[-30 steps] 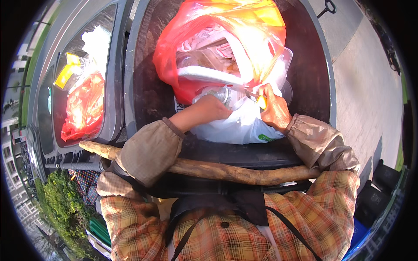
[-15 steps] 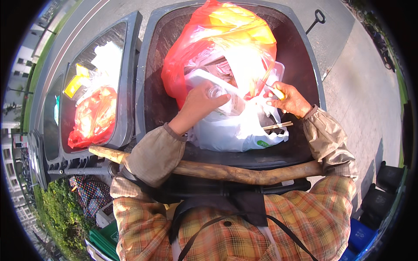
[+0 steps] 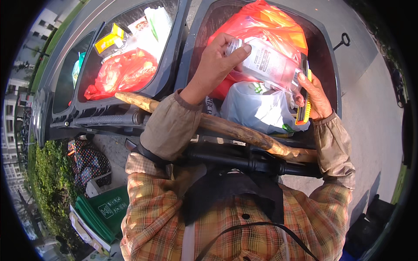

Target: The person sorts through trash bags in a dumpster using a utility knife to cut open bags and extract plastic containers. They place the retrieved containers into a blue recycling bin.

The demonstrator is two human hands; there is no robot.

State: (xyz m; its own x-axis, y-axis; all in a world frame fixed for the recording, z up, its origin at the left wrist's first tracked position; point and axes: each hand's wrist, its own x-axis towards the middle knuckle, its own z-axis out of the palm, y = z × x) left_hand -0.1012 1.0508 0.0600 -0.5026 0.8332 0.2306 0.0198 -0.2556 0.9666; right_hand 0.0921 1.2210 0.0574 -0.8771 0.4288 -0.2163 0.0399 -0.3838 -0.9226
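Left hand (image 3: 213,63) is grasping the clear plastic bottle (image 3: 270,61) by its neck, thumb and fingers around the ribbed cap end. Right hand (image 3: 318,98) is gripping a slim yellow-and-black tool (image 3: 307,104), thumb on its inner side; exact type unclear. Neither hand is hanging free.

Key relation: bottle is lying between the two hands, long axis slanting from the left hand down to the right one, neck at left, base at right. Left hand is clearly the one in contact. Right hand is sitting right at the base end; can't tell if its fingers are pressing on the bottle. Tool is running nearly straight away from the body, crossing the bottle's line at the base.

Below the bottle, a white bag (image 3: 257,106) is sitting in the dark bin (image 3: 323,56), near side; a large red-orange bag (image 3: 278,26) is filling the area behind it. A wooden stick (image 3: 244,135) is lying across the near side, left sleeve passing over it. Further left, a second bin (image 3: 173,65) is holding a red bag (image 3: 126,71) and a yellow box (image 3: 111,40).
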